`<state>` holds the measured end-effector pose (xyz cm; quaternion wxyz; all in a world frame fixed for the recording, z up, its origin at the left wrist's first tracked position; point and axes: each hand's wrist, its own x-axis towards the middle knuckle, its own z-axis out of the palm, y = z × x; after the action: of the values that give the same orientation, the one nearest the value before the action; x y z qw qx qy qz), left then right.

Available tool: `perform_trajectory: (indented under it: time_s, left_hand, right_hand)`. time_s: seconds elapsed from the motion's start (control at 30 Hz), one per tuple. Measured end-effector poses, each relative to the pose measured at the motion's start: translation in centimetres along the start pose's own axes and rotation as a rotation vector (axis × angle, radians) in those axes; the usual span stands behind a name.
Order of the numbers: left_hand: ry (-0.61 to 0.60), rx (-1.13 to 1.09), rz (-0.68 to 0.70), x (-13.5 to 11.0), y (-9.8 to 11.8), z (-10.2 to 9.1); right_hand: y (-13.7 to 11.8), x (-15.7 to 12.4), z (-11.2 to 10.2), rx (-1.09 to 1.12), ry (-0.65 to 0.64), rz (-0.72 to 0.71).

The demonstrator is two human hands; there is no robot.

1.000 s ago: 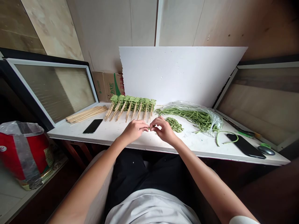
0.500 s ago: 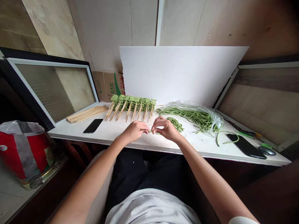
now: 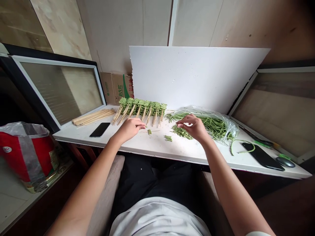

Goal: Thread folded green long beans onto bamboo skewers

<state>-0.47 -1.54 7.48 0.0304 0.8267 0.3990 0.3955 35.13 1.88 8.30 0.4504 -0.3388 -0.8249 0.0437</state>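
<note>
My left hand point(image 3: 130, 127) is closed on a thin wooden skewer point(image 3: 150, 131) that carries one short green bean piece and lies low over the white tabletop point(image 3: 152, 146). My right hand point(image 3: 193, 127) hovers over a small heap of cut bean pieces point(image 3: 181, 131), fingertips pinched together; what they hold is too small to make out. A few loose cut pieces point(image 3: 168, 138) lie between the hands. Behind them is a row of finished bean skewers point(image 3: 141, 108).
Bare skewers point(image 3: 93, 117) and a black phone point(image 3: 99, 129) lie at the left. A plastic bag of long beans point(image 3: 211, 123) sits at the right, with a second phone point(image 3: 262, 156) and a dark mouse-like thing point(image 3: 285, 161). A white board point(image 3: 197, 75) stands behind. A red bucket point(image 3: 23, 154) stands lower left.
The hands, which were together at the table's front, have parted. The right hand moved right and back to the cut bean heap; the left moved slightly left with the skewer.
</note>
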Motion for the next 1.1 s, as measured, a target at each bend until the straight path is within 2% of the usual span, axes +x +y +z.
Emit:
perform_trajectory:
  time_s: [0.2,0.3,0.4,0.47,0.53,0.63,0.73,0.93,1.1]
  left_hand:
    - [-0.044,0.005,0.061,-0.2,0.5,2.5]
    - [-0.064,-0.014,0.055,-0.3,0.7,3.1]
    - [-0.056,-0.042,0.069,-0.2,0.9,3.3]
    - [-0.035,-0.062,0.094,-0.1,1.1,3.4]
    - [-0.007,-0.083,0.113,-0.1,1.5,3.7]
    - [0.034,-0.118,0.129,0.1,2.2,4.3]
    - [0.071,-0.154,0.143,0.2,2.8,4.8]
    - [0.125,-0.136,0.146,0.3,3.1,4.8]
    - [0.124,-0.104,0.147,0.2,3.4,4.4]
  right_hand:
    - [2.5,-1.7,5.6,-0.074,-0.392,0.119]
    - [3.2,-2.5,7.0,-0.128,-0.45,0.145]
    - [3.0,-2.6,6.9,-0.214,-0.399,0.087]
    - [1.8,-2.2,6.6,-0.203,-0.339,0.06]
    - [0.0,-1.8,6.4,-0.085,-0.281,0.053]
    - [-3.2,-1.2,6.4,0.212,-0.251,0.1]
    - [-5.1,-1.2,6.7,0.282,-0.152,0.082]
    - [-4.9,-1.2,6.7,0.278,0.002,-0.012]
    - [-5.4,-1.1,6.4,0.236,0.02,-0.034]
